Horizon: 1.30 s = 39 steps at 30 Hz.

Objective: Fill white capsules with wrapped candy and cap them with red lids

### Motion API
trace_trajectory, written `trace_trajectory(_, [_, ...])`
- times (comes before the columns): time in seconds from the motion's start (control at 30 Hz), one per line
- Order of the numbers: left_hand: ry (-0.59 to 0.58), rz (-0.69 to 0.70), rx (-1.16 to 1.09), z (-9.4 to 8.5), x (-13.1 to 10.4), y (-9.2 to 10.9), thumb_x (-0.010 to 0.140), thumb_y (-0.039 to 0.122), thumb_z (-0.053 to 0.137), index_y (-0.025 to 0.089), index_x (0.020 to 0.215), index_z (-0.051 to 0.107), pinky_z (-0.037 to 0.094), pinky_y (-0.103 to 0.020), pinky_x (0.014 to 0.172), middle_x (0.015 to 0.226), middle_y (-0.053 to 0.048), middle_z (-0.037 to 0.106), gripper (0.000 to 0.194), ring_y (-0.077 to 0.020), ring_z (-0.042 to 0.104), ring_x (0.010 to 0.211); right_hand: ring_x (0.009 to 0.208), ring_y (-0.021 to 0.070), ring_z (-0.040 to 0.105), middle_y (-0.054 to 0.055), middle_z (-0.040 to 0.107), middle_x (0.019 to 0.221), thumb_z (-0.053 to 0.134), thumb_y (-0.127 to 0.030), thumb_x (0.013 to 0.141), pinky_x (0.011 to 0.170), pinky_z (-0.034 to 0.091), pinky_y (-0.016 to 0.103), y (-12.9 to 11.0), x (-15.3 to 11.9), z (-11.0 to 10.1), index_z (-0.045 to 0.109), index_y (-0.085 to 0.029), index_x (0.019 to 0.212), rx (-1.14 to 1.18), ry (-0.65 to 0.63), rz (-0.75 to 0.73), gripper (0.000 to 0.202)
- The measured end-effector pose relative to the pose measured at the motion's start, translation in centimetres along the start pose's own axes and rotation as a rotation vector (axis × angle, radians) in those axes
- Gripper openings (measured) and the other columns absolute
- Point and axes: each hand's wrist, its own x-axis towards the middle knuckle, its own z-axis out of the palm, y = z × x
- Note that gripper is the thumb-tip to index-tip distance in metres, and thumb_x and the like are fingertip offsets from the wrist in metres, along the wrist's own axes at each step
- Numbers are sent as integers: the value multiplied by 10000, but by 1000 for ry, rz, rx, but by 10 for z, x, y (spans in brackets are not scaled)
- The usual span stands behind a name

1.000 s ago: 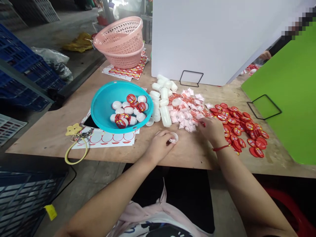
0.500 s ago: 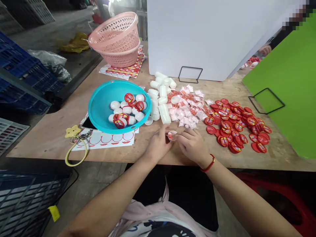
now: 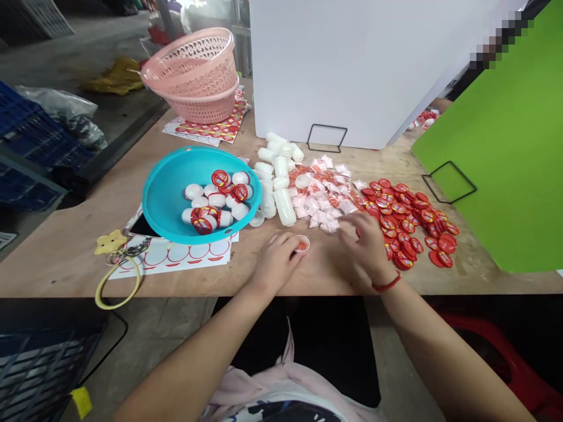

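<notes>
My left hand is closed round a small white cup with something orange inside, low over the table. My right hand, blurred, is raised with its fingers apart between the pink and white packets and the pile of red lids; nothing shows in it. White cups, some stacked, lie behind my left hand. A turquoise basin on the left holds several white cups with red lids.
Two pink baskets stand on printed sheets at the back left. A white panel and a green panel rise behind the piles. A phone and a yellow ring lie at the left edge.
My right hand has left the small cup and moved right towards the red lids, its fingers opening. My left hand keeps the cup. The view has shifted slightly.
</notes>
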Motion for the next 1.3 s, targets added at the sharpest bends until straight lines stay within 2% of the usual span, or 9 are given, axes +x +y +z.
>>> trace_trajectory(0.07, [7, -1, 25, 0, 1, 0, 913, 201, 660, 209, 924, 656, 480, -351, 863, 1011, -32, 663, 14, -223, 600, 981, 1041, 330, 622, 153, 694, 1095, 636, -294, 824, 956, 473, 487, 30, 10, -3, 662, -157, 1157, -162, 93, 174, 361])
trace_trajectory(0.17, [16, -5, 30, 0, 2, 1, 896, 181, 664, 219, 921, 661, 473, -341, 857, 1000, -24, 646, 46, -214, 591, 976, 1063, 365, 618, 189, 685, 1181, 674, -327, 774, 914, 481, 489, 60, 21, -4, 596, -118, 1288, -318, -39, 302, 560])
trace_trajectory(0.3, [12, -29, 10, -1, 1, 2, 867, 198, 686, 218, 883, 643, 474, -340, 845, 993, -23, 626, 49, -214, 587, 966, 1024, 366, 637, 163, 709, 1116, 638, -342, 826, 869, 476, 501, 59, 22, -6, 541, -148, 1361, -424, -113, 319, 578])
trace_trajectory(0.47, [21, -42, -46, -1, 1, 1, 841, 143, 681, 215, 901, 642, 484, -327, 871, 984, -18, 607, 102, -200, 595, 965, 990, 284, 682, 131, 708, 1094, 721, -331, 866, 858, 548, 440, 1, -5, -6, 559, -183, 1289, -86, 175, -87, 477])
trace_trajectory(0.6, [3, -71, -70, -1, 1, -2, 850, 141, 688, 212, 921, 665, 501, -325, 856, 988, -26, 614, 103, -201, 607, 959, 1156, 258, 651, 117, 694, 1205, 645, -124, 929, 962, 560, 413, -46, -31, 6, 615, -222, 1246, 12, -33, -571, 334])
trace_trajectory(0.7, [-1, -72, -95, -1, 1, -3, 859, 120, 682, 228, 1013, 692, 510, -316, 866, 1000, -23, 624, 188, -194, 617, 974, 1225, 284, 622, 141, 689, 1235, 605, -69, 937, 973, 571, 429, -53, -36, 17, 645, -180, 1229, -13, -76, -663, 316])
trace_trajectory(0.93, [-6, -81, -109, 0, 1, -4, 879, 184, 695, 224, 1137, 694, 516, -334, 923, 1038, -33, 653, 261, -202, 637, 1017, 1161, 251, 660, 137, 677, 1236, 652, -100, 927, 965, 600, 420, -44, -25, 26, 594, -226, 1364, 155, -24, -518, 458])
trace_trajectory(1.17, [-39, -88, -121, -5, 1, -3, 841, 128, 683, 227, 1054, 692, 522, -356, 933, 1054, -41, 663, 236, -221, 640, 1037, 1118, 250, 682, 103, 692, 1231, 612, -236, 976, 969, 597, 450, -54, -20, 30, 659, -269, 1277, 272, -115, -278, 307])
trace_trajectory(1.3, [-3, -125, -212, -4, -1, -5, 823, 116, 695, 235, 1155, 586, 535, -381, 930, 1100, -49, 696, 369, -235, 662, 1055, 1125, 248, 675, 101, 696, 1217, 609, -258, 981, 987, 585, 454, -56, -16, 32, 680, -258, 1231, 290, -147, -243, 260])
